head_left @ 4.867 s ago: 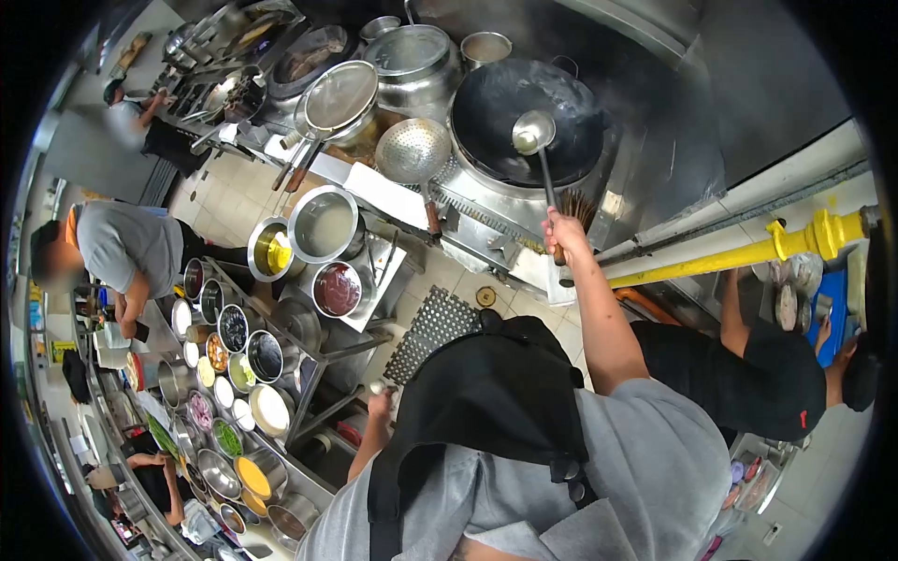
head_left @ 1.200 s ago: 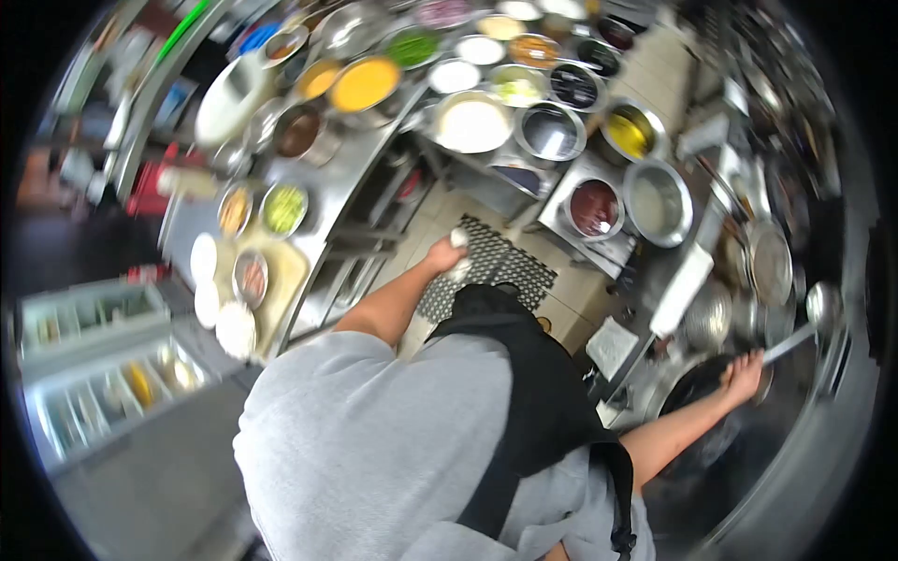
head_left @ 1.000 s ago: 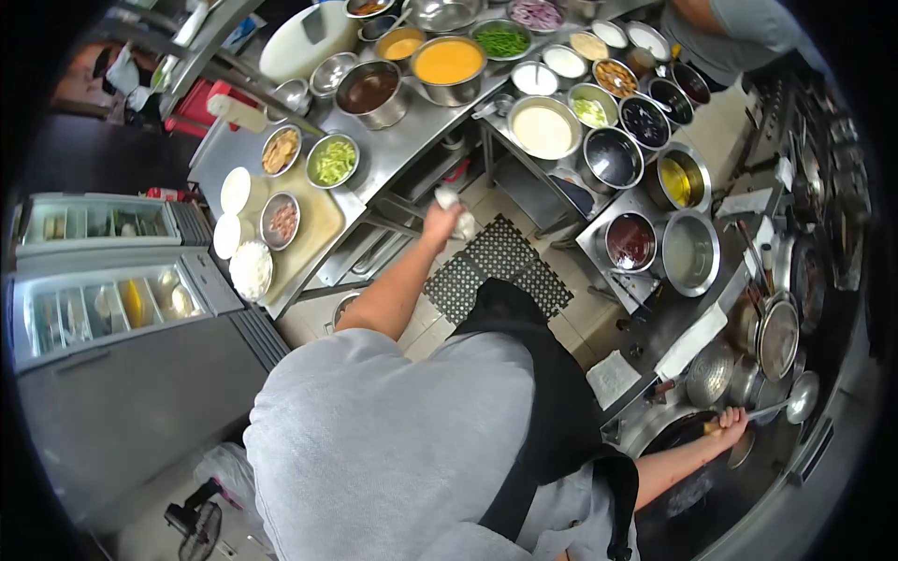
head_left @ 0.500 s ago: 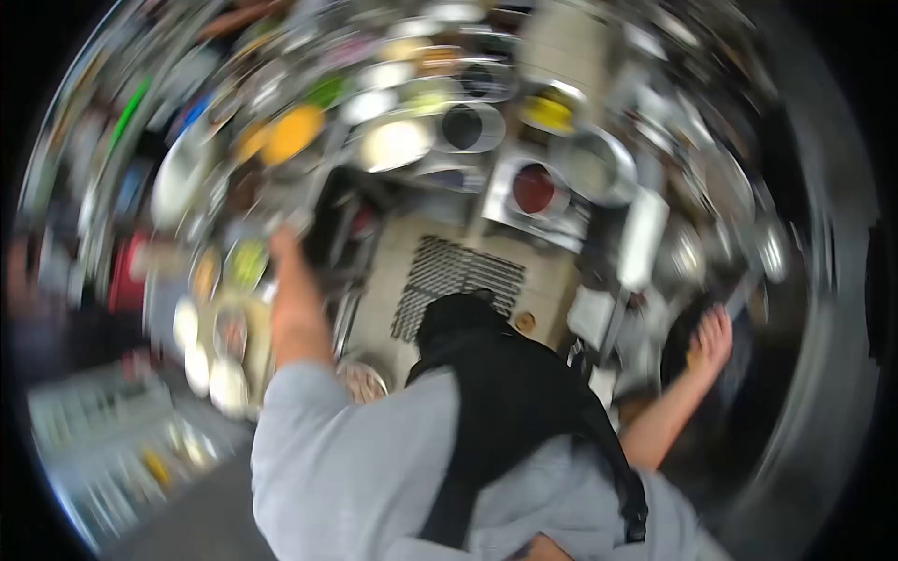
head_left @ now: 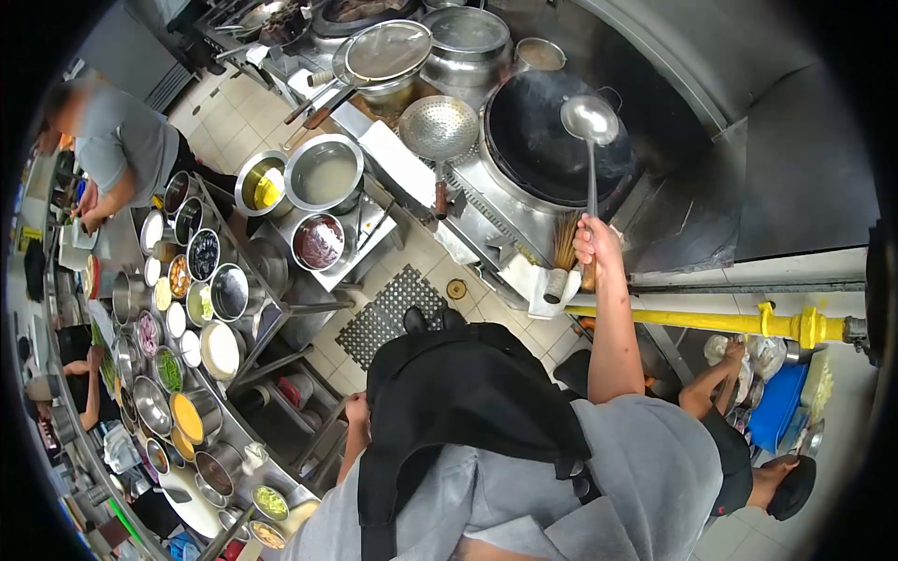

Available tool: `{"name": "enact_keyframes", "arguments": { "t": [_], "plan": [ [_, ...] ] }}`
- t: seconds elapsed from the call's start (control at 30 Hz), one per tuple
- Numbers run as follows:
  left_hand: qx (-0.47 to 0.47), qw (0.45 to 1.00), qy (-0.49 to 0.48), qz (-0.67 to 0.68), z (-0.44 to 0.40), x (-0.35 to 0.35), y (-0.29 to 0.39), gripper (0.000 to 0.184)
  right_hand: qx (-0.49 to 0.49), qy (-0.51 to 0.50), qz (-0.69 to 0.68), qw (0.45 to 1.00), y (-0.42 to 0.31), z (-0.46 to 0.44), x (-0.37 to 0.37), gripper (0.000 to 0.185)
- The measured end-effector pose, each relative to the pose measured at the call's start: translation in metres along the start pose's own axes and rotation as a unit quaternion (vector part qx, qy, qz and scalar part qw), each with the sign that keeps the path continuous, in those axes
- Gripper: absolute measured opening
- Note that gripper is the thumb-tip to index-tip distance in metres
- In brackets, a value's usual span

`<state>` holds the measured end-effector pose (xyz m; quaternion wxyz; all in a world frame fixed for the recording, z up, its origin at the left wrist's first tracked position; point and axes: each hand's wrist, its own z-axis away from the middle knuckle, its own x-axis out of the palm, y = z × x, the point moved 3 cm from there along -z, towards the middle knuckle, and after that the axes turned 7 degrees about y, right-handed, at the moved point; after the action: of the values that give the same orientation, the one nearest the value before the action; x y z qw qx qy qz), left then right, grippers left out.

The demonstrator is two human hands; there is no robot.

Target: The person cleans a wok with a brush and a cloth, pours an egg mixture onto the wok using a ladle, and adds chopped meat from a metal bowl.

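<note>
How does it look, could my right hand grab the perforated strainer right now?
Probably not without freeing itself first: your right hand is closed around the ladle, though nothing appears to cover the perforated strainer beside the wok.

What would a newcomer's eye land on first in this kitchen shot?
Probably the big black wok at upper centre-right, with a shiny ladle in the person's right hand reaching over it in view. Next, the bright yellow pipe at right, then the metal bowls crowding the left side.
</note>
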<state>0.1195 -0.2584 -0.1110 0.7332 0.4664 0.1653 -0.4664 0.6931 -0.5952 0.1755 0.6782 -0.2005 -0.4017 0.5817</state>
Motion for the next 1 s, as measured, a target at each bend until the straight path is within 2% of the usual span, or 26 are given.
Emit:
{"name": "enact_keyframes", "arguments": {
  "t": [0.03,0.07,0.13,0.17,0.2,0.27,0.33,0.37,0.4,0.53,0.63,0.73,0.8,0.87,0.93,1.0],
  "plan": [
    [-0.057,0.998,-0.028,-0.015,-0.007,0.007,-0.003,0.028,-0.007,0.036,0.011,0.999,0.001,0.003,-0.008,0.019],
    [-0.057,0.998,-0.026,-0.012,-0.012,0.007,0.005,0.028,-0.015,0.07,0.022,0.997,0.0,0.003,-0.014,0.018],
    [-0.131,0.981,-0.108,0.099,-0.018,0.008,0.011,0.026,-0.016,0.074,0.01,0.997,-0.001,0.007,-0.02,0.017],
    [-0.192,0.952,-0.175,0.16,-0.029,0.005,0.007,0.028,-0.013,0.079,-0.001,0.997,-0.003,0.01,-0.021,0.017],
    [-0.196,0.952,-0.171,0.163,-0.04,0.001,0.003,0.028,-0.008,0.085,-0.011,0.996,-0.002,0.012,-0.02,0.016],
    [-0.146,0.962,-0.144,0.181,-0.055,-0.012,0.012,0.028,-0.005,0.065,-0.018,0.998,0.006,0.014,-0.02,0.017],
    [-0.155,0.959,-0.121,0.205,-0.061,-0.025,0.024,0.029,-0.001,0.067,-0.03,0.997,0.011,0.015,-0.012,0.019],
    [-0.147,0.966,-0.122,0.172,-0.065,-0.031,0.03,0.029,0.013,0.055,-0.037,0.998,0.014,0.014,-0.004,0.02],
    [-0.14,0.973,-0.124,0.138,-0.068,-0.035,0.035,0.029,0.021,0.041,-0.048,0.998,0.017,0.015,0.004,0.02],
    [-0.145,0.961,-0.16,0.176,-0.086,-0.044,0.028,0.027,0.027,0.031,-0.055,0.998,0.024,0.013,0.054,0.018],
    [-0.145,0.952,-0.194,0.186,-0.101,-0.046,0.006,0.026,-0.024,0.068,-0.026,0.997,0.032,0.01,0.094,0.015],
    [-0.203,0.935,-0.193,0.219,-0.112,-0.047,-0.032,0.026,-0.123,0.162,0.118,0.972,0.043,0.0,0.127,0.014],
    [-0.235,0.919,-0.23,0.217,-0.107,-0.058,-0.055,0.024,-0.183,0.218,0.184,0.941,0.053,-0.01,0.138,0.011],
    [-0.278,0.892,-0.263,0.241,-0.108,-0.062,-0.076,0.022,-0.221,0.273,0.308,0.885,0.057,-0.013,0.144,0.02],
    [-0.311,0.842,-0.257,0.357,-0.103,-0.066,-0.082,0.022,-0.224,0.28,0.311,0.88,0.062,-0.011,0.149,0.021],
    [-0.288,0.859,-0.244,0.347,-0.105,-0.062,-0.092,0.022,-0.244,0.318,0.386,0.831,0.059,0.001,0.158,0.018]
  ]
}}
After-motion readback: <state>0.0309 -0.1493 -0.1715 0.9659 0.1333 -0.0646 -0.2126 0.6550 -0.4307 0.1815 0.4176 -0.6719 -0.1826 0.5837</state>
